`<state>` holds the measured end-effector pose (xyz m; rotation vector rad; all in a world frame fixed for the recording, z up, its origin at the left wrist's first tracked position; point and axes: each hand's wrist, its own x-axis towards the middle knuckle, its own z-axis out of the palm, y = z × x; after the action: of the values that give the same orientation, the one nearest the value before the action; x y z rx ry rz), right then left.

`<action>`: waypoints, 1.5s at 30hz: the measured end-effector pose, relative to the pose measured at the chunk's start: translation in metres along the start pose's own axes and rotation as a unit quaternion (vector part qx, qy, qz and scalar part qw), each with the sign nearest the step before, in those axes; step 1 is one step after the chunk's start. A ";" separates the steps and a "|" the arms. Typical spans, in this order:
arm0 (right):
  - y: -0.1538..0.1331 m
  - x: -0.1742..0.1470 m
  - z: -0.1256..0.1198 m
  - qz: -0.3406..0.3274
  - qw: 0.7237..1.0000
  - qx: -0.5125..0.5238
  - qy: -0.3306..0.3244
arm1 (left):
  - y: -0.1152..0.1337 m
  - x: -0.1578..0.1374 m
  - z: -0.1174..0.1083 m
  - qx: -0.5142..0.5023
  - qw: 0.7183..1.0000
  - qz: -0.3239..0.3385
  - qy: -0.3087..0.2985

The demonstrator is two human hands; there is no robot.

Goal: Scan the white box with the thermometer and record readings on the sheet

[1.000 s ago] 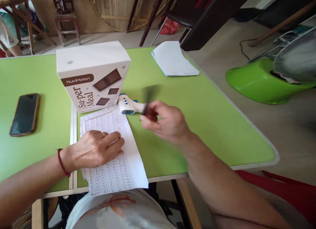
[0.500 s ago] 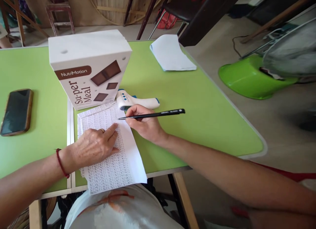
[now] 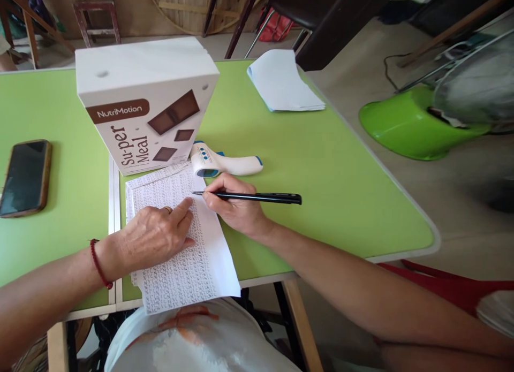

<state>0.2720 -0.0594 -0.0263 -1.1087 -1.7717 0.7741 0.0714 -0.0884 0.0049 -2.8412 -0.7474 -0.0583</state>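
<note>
A black pen (image 3: 265, 197) is pinched between the thumb and fingers of my right hand (image 3: 236, 206). Its tip meets a sheet of paper (image 3: 180, 281) covered in rows of handwriting, close to the right end of the written lines. My left hand (image 3: 156, 235) lies flat on the same sheet, fingers stretched out and holding nothing, with the index fingertip just below the pen tip. Beyond the right hand rests a white infrared thermometer (image 3: 228, 163), beside the paper's far edge. Under the top sheet, other paper edges show at the left.
A tall white NutriMotion box (image 3: 148, 104) stands behind the paper. At the left lies a phone (image 3: 26, 178). Folded white sheets (image 3: 283, 80) sit near the far right edge of the green table (image 3: 321, 168). On the floor to the right is a bright green plastic seat (image 3: 417, 126).
The pen's back end has swung slightly toward me as the right hand turned, its tip staying near the same spot. My left hand keeps its place. The view has shifted a little.
</note>
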 end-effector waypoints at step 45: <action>0.000 0.001 0.001 -0.039 0.999 -0.016 0.013 | -0.001 0.000 -0.003 -0.013 1.000 -0.012 -0.013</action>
<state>0.2709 -0.0587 -0.0266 -1.0588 -1.8010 0.6842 0.0710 -0.0877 0.0081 -2.8639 -0.7921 -0.0341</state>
